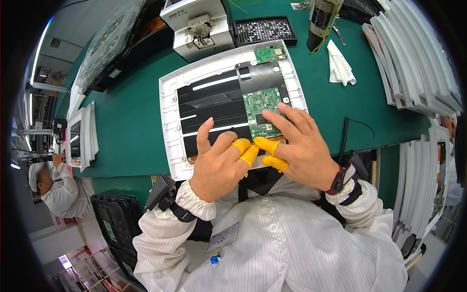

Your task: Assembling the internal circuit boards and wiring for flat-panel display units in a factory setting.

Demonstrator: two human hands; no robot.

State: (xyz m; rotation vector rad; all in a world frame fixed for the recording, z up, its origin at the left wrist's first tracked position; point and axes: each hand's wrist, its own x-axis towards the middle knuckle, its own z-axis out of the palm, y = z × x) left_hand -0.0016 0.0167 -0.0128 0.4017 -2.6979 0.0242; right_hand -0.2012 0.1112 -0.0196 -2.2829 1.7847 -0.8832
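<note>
A white rectangular frame (168, 112) with a black panel (211, 103) inside lies in front of me. On it sit a green circuit board (256, 102) and, near its far right corner, a smaller green board (268, 54). My left hand (216, 163) has its yellow-cotted thumb and a finger pinched at the board's near edge, another finger raised. Beside it, the yellow-cotted fingers of my right hand (304, 148) are bent to the same edge, while its other fingers rest on the board. Whatever small part lies between the fingertips is hidden.
Behind the frame stand a white machine (198, 36) and a black tray (265, 30) of small metal parts. A hanging screwdriver (321, 24), a white cloth (340, 65) and stacked white frames (416, 58) are at right. More frames (86, 134) and a co-worker (63, 192) are at left.
</note>
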